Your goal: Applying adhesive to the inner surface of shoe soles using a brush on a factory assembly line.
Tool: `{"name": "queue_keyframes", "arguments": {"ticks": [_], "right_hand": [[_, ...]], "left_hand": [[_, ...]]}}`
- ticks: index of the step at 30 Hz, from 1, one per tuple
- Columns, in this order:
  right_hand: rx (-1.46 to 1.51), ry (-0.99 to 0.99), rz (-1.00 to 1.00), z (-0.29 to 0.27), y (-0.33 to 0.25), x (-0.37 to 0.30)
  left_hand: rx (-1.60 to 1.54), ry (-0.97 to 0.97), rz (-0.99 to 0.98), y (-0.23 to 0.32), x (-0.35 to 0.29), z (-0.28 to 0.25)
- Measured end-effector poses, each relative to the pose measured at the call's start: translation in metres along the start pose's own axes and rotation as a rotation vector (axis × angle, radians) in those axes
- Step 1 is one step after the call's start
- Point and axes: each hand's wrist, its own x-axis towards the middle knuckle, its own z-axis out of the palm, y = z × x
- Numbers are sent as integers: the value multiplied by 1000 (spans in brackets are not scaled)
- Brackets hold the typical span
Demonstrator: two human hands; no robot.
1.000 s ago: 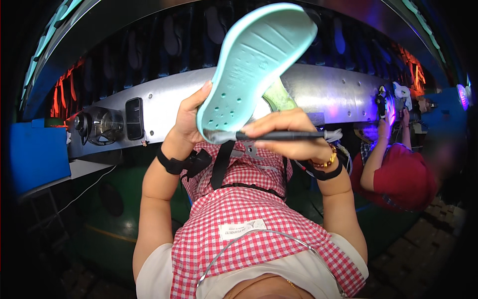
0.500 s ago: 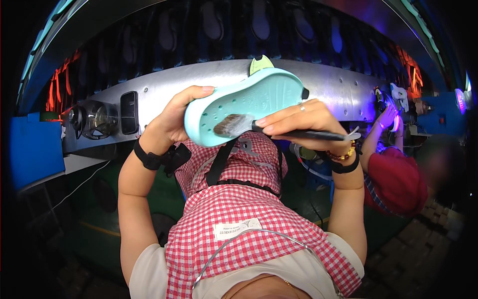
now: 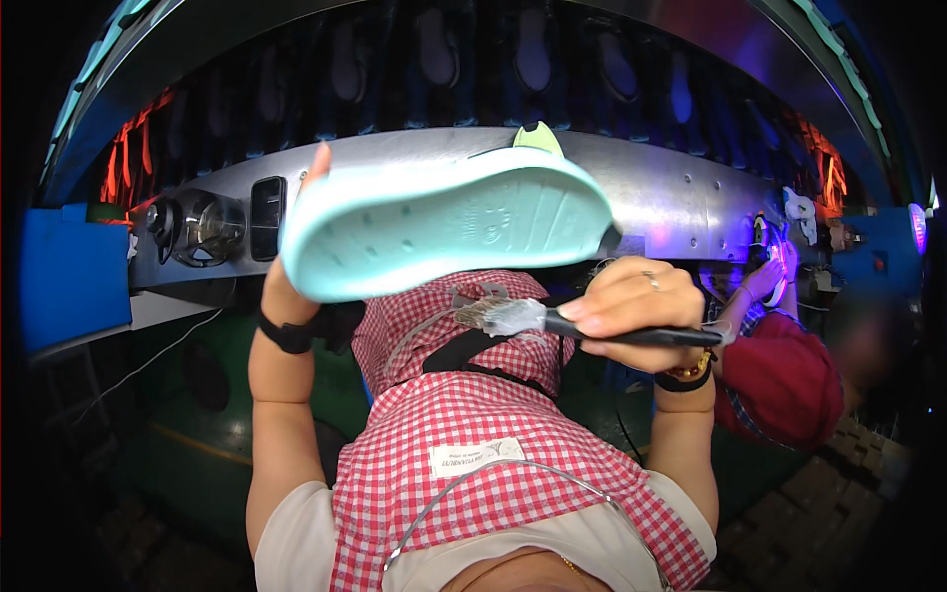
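A mint-green shoe sole (image 3: 464, 212) is held up in front of me, its small holes toward the left end and a dark bit at the right end. My left hand (image 3: 283, 296) is closed round that left end, thumb up past the far edge; the other fingers are mostly hidden behind the sole. Below the sole, my right hand (image 3: 641, 301) grips a brush (image 3: 518, 317) by its black handle. The brush's bristles point left, apart from the sole, over my checked apron (image 3: 434, 414).
A metal ledge (image 3: 651, 192) runs behind the sole, bearing a glass jug (image 3: 209, 227) and a black tray (image 3: 267, 217) at left. Beyond it stand dark sole shapes in a row. A light-green piece (image 3: 538, 138) sits behind the sole. At right, a co-worker's hands (image 3: 769, 276) handle something.
The brush has come off the sole and moved down toward me with my right hand. My left hand has shifted left, and the sole is tilted more edge-on.
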Motion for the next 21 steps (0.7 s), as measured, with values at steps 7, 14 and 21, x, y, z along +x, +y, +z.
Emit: {"name": "queue_keyframes", "arguments": {"ticks": [7, 14, 21], "right_hand": [[164, 240, 503, 26, 44, 11], [-322, 128, 78, 53, 46, 10], [-79, -19, 44, 25, 15, 20]], "left_hand": [[-3, -145, 258, -58, 57, -35], [46, 302, 523, -61, 55, -17], [85, 108, 574, -51, 50, -16]]}}
